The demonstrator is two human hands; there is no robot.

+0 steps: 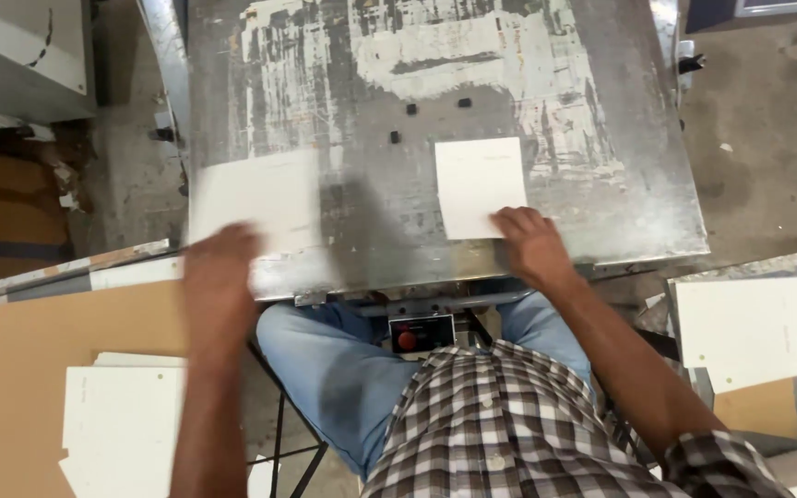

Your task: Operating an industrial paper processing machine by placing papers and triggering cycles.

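Worn steel press table (601, 184): a blank cream card (480, 184) is pinned flat by the open right hand (532, 244); another, blurred card (255, 201) is touched by the left hand (221, 267), grip indiscernible.

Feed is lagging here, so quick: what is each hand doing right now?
Left hand: blurred, on the near edge of a white card; grip cannot be told.
Right hand: open, fingers flat on another white card.

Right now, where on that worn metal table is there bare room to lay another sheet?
Free: the strip between the left sheet and the right sheet, below the small black stops, and the table right of the right sheet. Crowded: the near edge, under the left hand and right hand.
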